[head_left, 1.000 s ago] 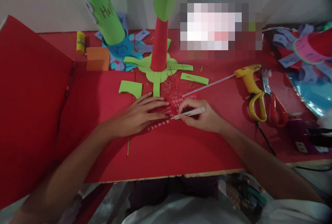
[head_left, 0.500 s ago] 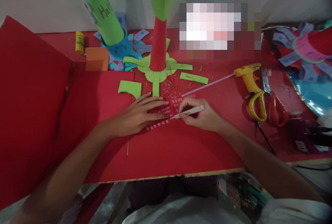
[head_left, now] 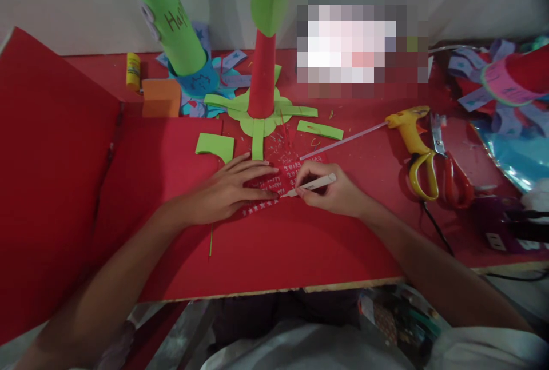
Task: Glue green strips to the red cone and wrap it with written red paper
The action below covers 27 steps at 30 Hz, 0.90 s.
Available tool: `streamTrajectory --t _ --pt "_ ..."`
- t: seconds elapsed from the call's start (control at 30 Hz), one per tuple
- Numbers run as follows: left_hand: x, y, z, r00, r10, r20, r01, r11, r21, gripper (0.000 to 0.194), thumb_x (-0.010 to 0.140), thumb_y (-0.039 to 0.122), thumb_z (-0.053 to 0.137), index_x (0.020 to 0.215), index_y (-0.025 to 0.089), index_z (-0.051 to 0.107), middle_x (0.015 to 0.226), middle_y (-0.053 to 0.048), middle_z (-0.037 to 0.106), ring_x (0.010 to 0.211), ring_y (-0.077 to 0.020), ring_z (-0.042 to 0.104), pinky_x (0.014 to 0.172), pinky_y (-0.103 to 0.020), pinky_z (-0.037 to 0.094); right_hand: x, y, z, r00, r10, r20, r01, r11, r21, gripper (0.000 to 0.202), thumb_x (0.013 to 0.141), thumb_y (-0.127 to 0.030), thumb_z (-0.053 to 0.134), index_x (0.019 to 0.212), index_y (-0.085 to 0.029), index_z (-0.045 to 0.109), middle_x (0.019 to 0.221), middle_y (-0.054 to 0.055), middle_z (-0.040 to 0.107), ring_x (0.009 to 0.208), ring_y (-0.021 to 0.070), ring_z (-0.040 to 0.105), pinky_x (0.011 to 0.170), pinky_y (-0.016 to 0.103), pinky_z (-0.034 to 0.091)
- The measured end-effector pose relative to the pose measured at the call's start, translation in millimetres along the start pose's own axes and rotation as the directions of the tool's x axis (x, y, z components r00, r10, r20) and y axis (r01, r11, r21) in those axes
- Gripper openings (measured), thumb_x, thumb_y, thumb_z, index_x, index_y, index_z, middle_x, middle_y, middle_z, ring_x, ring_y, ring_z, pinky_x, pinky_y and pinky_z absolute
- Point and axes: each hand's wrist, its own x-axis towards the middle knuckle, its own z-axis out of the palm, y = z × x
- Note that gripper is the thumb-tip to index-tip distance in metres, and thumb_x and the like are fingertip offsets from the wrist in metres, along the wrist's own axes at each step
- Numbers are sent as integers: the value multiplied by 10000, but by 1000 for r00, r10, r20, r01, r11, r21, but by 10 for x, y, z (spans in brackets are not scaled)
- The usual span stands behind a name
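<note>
My right hand (head_left: 328,193) grips a white pen (head_left: 315,183), fingers pinched around its barrel. Its tip meets a red sheet (head_left: 274,250) at the end of a row of white stars (head_left: 261,206). Above the stars, white handwriting covers part of the sheet. Flat on the red surface, my left hand (head_left: 227,190) has its fingers spread beside the writing and holds nothing. Just beyond the hands stands a red paper tube (head_left: 262,72) on a light-green scalloped base with strips. Cut green pieces (head_left: 215,144) lie around it.
At the right are a yellow glue gun (head_left: 409,130) with a long glue stick, and scissors (head_left: 446,175) with yellow and red handles. A green tube (head_left: 171,21) leans at the back left near a yellow glue container (head_left: 133,71). A red board (head_left: 51,175) rises at far left.
Both hands keep nearly the same place, with the pen tip still by the last star. The view has shifted slightly.
</note>
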Motion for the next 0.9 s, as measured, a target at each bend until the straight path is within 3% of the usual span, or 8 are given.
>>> streamTrajectory --t 0.23,0.53,0.9 --pt "2 -3 -1 1000 -3 -6 3 1000 -15 578 919 28 548 1391 346 648 1662 -64 412 1552 -302 357 1290 -616 260 -3 -12 -3 998 -8 59 7 1000 19 70 833 -204 682 821 -201 613 682 -33 609 576 94 478 518 228 333" --pt "0 -8 7 1000 0 -4 0 1000 -16 555 935 54 566 1399 348 640 1666 -65 406 1557 -299 349 1293 -605 256 4 13 -2 1000 5 -5 -5 1000 -6 64 842 -216 690 838 -197 629 698 -28 613 601 102 501 538 232 356" --pt "-5 -11 9 1000 -1 -9 1 1000 -4 599 919 24 538 1401 365 635 1661 -52 414 1553 -294 355 1283 -614 277 -2 -1 -7 1000 3 14 -3 1000 0 72 819 -204 682 801 -204 612 670 -31 615 561 96 475 518 232 338"
